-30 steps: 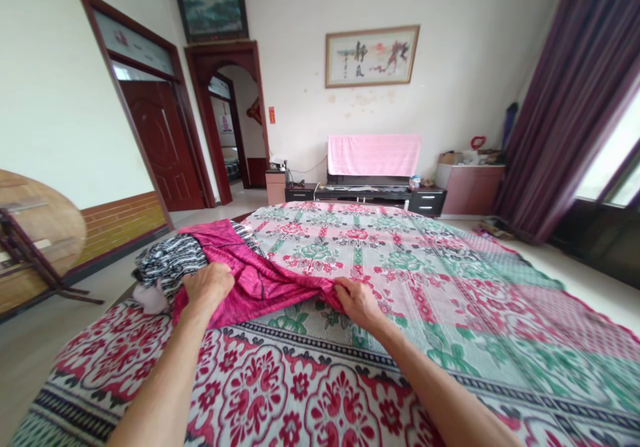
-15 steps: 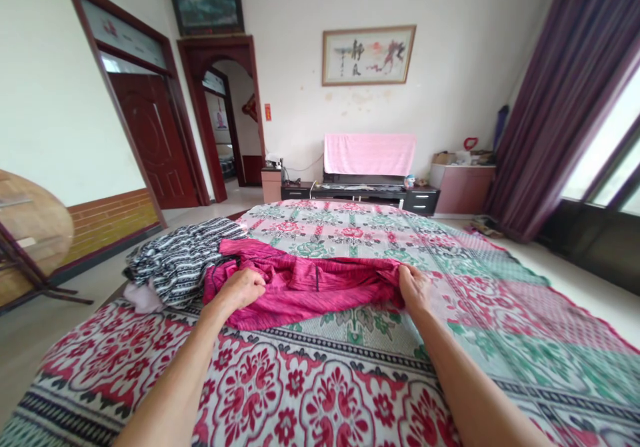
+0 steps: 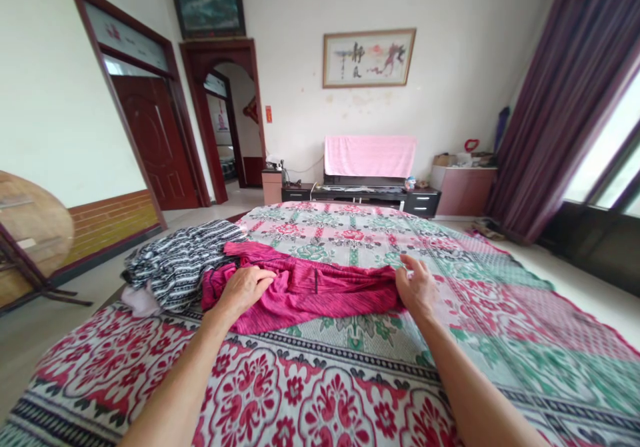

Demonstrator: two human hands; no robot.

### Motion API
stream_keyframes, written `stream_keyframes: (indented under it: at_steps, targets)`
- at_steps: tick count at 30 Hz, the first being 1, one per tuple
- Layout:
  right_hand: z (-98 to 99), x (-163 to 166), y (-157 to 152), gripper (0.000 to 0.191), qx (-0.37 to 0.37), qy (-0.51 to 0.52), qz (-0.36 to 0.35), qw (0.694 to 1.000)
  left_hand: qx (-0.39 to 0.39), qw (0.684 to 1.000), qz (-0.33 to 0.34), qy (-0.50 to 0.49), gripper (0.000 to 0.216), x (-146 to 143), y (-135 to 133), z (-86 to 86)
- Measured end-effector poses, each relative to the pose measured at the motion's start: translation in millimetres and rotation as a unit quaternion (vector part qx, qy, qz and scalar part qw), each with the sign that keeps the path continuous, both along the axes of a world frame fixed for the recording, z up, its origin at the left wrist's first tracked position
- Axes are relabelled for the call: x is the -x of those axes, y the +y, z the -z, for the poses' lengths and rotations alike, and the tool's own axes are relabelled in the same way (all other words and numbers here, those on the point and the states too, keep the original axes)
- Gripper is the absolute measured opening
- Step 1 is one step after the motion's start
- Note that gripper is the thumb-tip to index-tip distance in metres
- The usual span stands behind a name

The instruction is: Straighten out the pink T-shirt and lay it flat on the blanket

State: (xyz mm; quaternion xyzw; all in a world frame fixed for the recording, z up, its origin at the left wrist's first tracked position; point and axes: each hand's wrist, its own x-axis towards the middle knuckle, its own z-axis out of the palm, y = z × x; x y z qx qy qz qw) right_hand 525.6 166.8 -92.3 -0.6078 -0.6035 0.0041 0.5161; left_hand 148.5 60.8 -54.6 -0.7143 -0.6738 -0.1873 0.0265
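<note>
A magenta heathered shirt (image 3: 345,294) with dark seams lies folded lengthwise in a long strip across the bed's patterned cover (image 3: 295,390). My left hand (image 3: 245,290) rests on the left part of the shirt, its fingers loosely stretched over the fabric. At the shirt's right end is my right hand (image 3: 416,287), with the fingers lifted and apart and the thumb side touching the cloth edge. Left of the shirt sits a heap of black-and-white striped cloth (image 3: 180,264), close against it.
Pale pink cloth (image 3: 141,300) pokes out below the striped heap. Beyond the bed stands a low black TV cabinet (image 3: 423,202), with a pink towel (image 3: 370,155) draped over the set. A round wooden tabletop (image 3: 35,227) leans at the left; a purple curtain (image 3: 545,114) hangs at the right.
Both hands have loosened their grip on the shirt. The right fingers have lifted and spread, while the left fingers have straightened and moved slightly right. The shirt stays nearly in place.
</note>
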Motion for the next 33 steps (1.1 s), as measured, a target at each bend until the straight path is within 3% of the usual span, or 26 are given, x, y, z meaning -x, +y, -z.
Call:
stream_keyframes:
  at_steps: [4, 10, 24, 33]
  targets:
    - [-1.7, 17.6, -6.4, 0.031, -0.078, -0.096, -0.079, 0.989, -0.025, 0.999, 0.035, -0.001, 0.032, -2.3, 2.6, 7.0]
    - [10.9, 31.5, -12.5, 0.022, -0.003, -0.214, -0.148, 0.966, -0.038, 0.997, 0.068, -0.014, 0.033, -10.1, 4.9, 14.3]
    - [8.8, 16.3, -8.3, 0.032, 0.17, -0.236, -0.061, 0.955, -0.05, 0.996, 0.073, 0.007, 0.033, -9.6, 7.8, 21.3]
    - [11.5, -13.7, 9.8, 0.032, 0.18, -0.138, 0.049, 0.973, -0.062, 0.994, 0.089, 0.01, 0.032, -11.7, 9.4, 26.0]
